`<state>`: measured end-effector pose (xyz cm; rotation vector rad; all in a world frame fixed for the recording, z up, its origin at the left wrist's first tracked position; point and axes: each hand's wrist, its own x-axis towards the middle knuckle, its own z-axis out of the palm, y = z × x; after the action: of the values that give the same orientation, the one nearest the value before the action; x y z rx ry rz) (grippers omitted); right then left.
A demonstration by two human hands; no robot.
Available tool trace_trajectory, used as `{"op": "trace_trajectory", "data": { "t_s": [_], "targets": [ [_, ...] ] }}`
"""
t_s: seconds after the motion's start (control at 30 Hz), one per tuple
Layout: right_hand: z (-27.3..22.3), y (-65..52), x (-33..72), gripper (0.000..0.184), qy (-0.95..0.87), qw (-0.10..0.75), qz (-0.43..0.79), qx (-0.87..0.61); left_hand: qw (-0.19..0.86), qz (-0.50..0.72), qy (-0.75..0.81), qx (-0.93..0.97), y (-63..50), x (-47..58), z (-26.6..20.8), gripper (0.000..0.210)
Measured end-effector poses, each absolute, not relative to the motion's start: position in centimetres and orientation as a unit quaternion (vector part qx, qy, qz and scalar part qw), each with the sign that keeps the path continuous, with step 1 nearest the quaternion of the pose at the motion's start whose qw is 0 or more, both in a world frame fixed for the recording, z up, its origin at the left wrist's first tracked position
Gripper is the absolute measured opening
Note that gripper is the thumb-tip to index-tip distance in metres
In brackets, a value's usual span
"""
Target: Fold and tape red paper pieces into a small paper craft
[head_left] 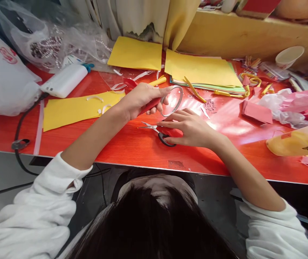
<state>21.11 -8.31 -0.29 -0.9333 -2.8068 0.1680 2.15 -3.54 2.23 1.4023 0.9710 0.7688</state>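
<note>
My left hand point(140, 99) is closed, with its thumb and fingers pinching a thin, pale ring-shaped roll of tape point(181, 99) above the table. A folded red piece point(150, 106), apparently paper, is also in its fingers, partly hidden. Just below, my right hand point(188, 129) has its thumb and index finger at the black handles of small scissors point(167, 141). The scissors lie low at the red tabletop, their silver blades slightly apart and pointing left. The lower fingers' grip is partly hidden by the hand.
Yellow sheets point(75, 109) lie left; stacked coloured paper point(199, 70) is behind. A white power bank point(64, 81) with a cable, plastic bags point(5, 79), pink paper point(256, 112), a white cup point(289, 57) and a drink cup point(297, 142) surround the work area. Paper strips are scattered about.
</note>
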Motion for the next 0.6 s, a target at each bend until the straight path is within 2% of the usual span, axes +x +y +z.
{"op": "trace_trajectory", "data": {
  "t_s": [0.2, 0.37, 0.5, 0.6],
  "targets": [
    [-0.4, -8.1, 21.4, 0.046, -0.948, 0.081, 0.044, -0.304, 0.666, 0.335, 0.393, 0.538, -3.3, 2.5, 1.7, 0.034],
    [-0.4, -8.2, 21.3, 0.047, -0.943, 0.1, 0.098, -0.303, 0.726, 0.318, 0.359, 0.492, -3.4, 2.5, 2.1, 0.027],
    [-0.6, -8.3, 20.4, 0.038, -0.897, 0.223, 0.187, -0.332, 0.721, 0.37, 0.356, 0.466, -3.6, 2.5, 2.7, 0.028],
    [-0.5, -8.9, 19.4, 0.032, -0.832, 0.297, 0.315, -0.348, 0.697, 0.416, 0.358, 0.462, -4.0, 2.7, 2.7, 0.031]
  ]
}}
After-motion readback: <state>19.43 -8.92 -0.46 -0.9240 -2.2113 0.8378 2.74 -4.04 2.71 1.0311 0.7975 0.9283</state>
